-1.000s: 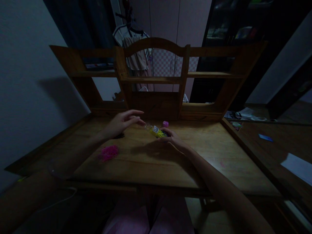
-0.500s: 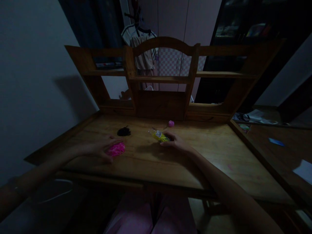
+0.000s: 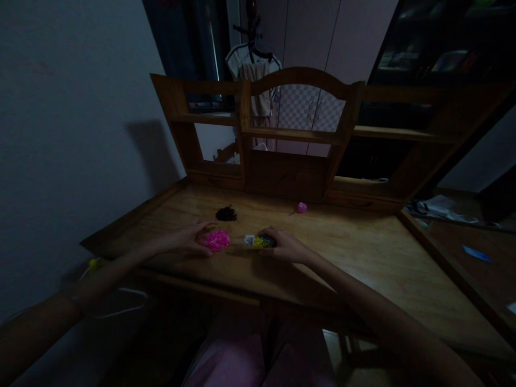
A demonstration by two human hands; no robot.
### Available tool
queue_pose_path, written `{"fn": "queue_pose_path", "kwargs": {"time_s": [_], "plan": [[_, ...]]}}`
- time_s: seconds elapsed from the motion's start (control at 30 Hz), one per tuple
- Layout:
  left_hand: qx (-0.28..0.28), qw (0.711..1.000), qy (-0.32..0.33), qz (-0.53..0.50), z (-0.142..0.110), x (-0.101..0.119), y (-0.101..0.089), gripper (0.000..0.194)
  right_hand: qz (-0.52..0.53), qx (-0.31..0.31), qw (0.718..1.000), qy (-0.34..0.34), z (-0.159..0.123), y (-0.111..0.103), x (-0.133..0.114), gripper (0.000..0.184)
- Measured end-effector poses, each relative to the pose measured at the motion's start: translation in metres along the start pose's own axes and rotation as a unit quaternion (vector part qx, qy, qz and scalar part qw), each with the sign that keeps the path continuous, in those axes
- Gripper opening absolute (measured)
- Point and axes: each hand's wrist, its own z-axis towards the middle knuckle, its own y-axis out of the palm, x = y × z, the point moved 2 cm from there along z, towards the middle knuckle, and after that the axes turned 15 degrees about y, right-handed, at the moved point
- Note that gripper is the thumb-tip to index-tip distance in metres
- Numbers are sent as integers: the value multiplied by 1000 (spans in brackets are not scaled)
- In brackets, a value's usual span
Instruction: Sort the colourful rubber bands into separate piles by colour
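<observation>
A clear container [image 3: 249, 241] with a white label lies tilted on its side above the desk, with yellow strands and something dark inside. My right hand [image 3: 284, 245] is wrapped round its right end, and its left end points toward a pile of bright pink strands [image 3: 217, 241], which look like small elastic bands. My left hand [image 3: 194, 239] curves around the left side of that pile, thumb and fingers apart. Whether its fingertips touch the strands, I cannot tell. A tangle of black strands [image 3: 226, 214] lies just behind the pink pile.
Farther back on the wooden desk [image 3: 346, 258] sits a small round pink object [image 3: 301, 207]. A wooden shelf unit [image 3: 288, 174] rises along the rear edge, and a white wall [image 3: 100, 150] stands at the left. The light is dim.
My right hand has turned the container so that its end points left toward the pink pile. My left hand has stayed beside the pile. The view has shifted, moving everything rightward.
</observation>
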Motion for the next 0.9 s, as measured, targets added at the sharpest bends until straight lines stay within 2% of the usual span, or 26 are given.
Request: {"fn": "queue_pose_path", "kwargs": {"time_s": [0.23,0.37,0.57,0.73,0.9], "plan": [[-32,999,14,-30,14,4,13,67,-50,-10,998,25,21,8,-23,40],[5,995,19,-100,18,-1,18,50,-67,-11,997,29,28,16,-35,42],[45,988,-2,-146,16,-8,24,38,-62,-2,998,23,32,25,-48,41],[50,979,30,-193,14,5,9,28,-37,17,999,22,28,28,-47,40],[76,988,57,-119,22,18,-16,31,43,57,997,21,24,32,-39,40]]}}
